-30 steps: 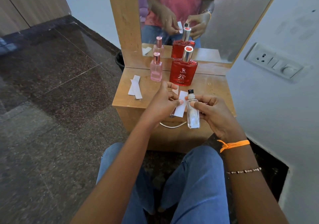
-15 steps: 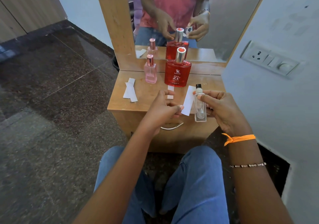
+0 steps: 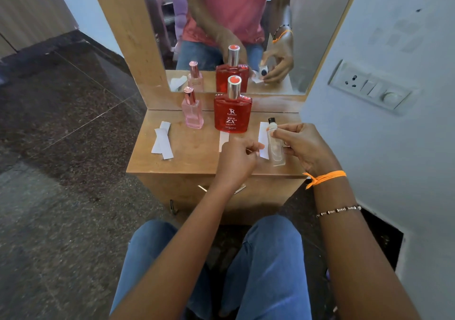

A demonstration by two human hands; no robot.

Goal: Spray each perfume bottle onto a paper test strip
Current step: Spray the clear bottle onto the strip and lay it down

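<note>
My right hand (image 3: 304, 147) grips a small clear perfume bottle (image 3: 275, 147) with a black nozzle, upright above the table's right part. My left hand (image 3: 237, 159) pinches the lower end of a white paper test strip (image 3: 263, 138) that stands just left of the bottle. A large red bottle (image 3: 232, 112) with a silver cap and a small pink bottle (image 3: 192, 110) stand at the back of the wooden dressing table (image 3: 187, 157). Another strip (image 3: 223, 140) lies flat in front of the red bottle.
Two more white strips (image 3: 162, 143) lie crossed on the table's left side. A mirror (image 3: 231, 31) rises behind the bottles. A white wall with a switch plate (image 3: 369, 88) is close on the right. Dark stone floor lies to the left.
Both hands have risen and moved forward over the table with the strip and the clear bottle. The strip now stands closer beside the bottle's nozzle.
</note>
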